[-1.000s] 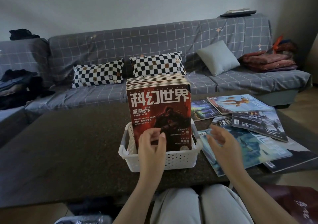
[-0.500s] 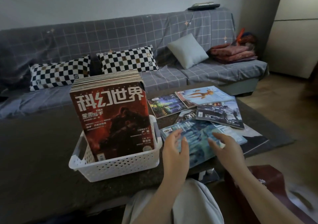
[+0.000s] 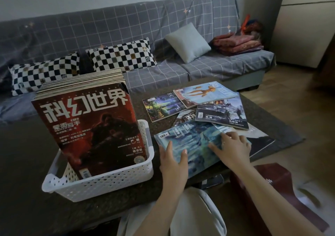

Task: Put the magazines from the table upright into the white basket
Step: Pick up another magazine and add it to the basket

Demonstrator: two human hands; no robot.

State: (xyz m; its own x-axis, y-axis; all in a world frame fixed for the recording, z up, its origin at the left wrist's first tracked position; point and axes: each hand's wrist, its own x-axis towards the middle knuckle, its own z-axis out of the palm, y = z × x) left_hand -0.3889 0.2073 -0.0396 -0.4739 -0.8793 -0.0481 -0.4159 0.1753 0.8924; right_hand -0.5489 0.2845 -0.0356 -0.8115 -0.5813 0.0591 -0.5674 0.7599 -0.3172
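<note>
Hands bracket the blue magazine [image 3: 192,145] lying flat just right of the white basket [image 3: 101,181]: left hand [image 3: 172,161] spread on its near-left edge, right hand [image 3: 233,148] spread across its right half, long axis running left-to-right

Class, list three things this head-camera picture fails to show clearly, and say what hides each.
1. Covers behind the red front magazine in the white perforated plastic basket: hidden by it.
2. Striped magazine: overlapped by others.
3. Blue magazine's near edge: under the left hand and right hand.
</note>
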